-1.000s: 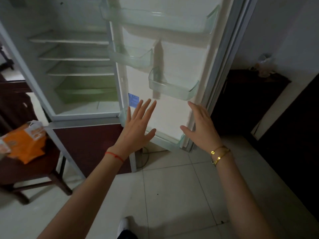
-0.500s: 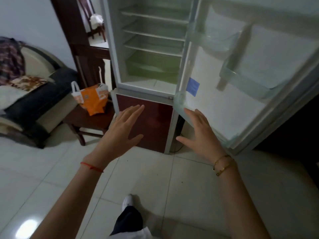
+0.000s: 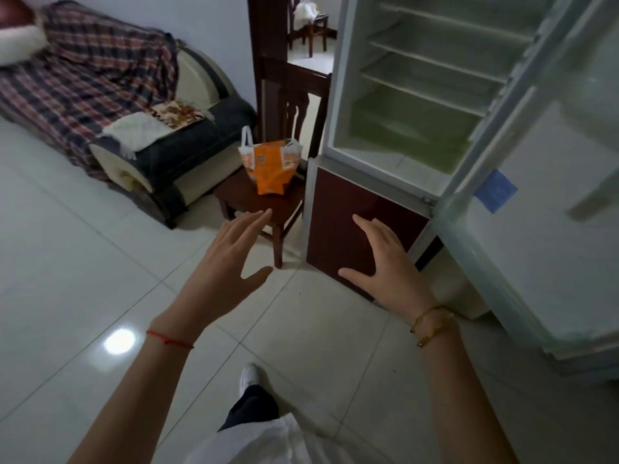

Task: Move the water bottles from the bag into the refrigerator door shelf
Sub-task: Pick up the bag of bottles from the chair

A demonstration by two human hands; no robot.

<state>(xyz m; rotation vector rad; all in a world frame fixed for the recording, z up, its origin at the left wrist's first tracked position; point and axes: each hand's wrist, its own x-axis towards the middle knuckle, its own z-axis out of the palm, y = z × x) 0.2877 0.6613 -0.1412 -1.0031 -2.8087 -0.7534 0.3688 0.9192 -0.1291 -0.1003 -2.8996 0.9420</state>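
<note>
Both forearms are bare. The left hand point(image 3: 227, 262) has a thin red string point(image 3: 169, 339) at its wrist; the right hand point(image 3: 385, 262) has two gold bracelets point(image 3: 430, 324). Below: white top point(image 3: 268, 443), dark trousers point(image 3: 253, 408), white shoe point(image 3: 249, 376).

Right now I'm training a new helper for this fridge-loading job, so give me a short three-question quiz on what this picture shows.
1. True or false: the orange bag sits on the sofa.
2. What does the left hand hold?
A. a bottle
B. the bag
C. nothing
3. Fill in: the refrigerator door stands ____.

Key:
1. False. The bag is on a dark wooden chair, between the sofa and the refrigerator.
2. C. Both it and the right hand are open and empty, short of the bag.
3. Open. The inner shelves show nothing on them.
</note>
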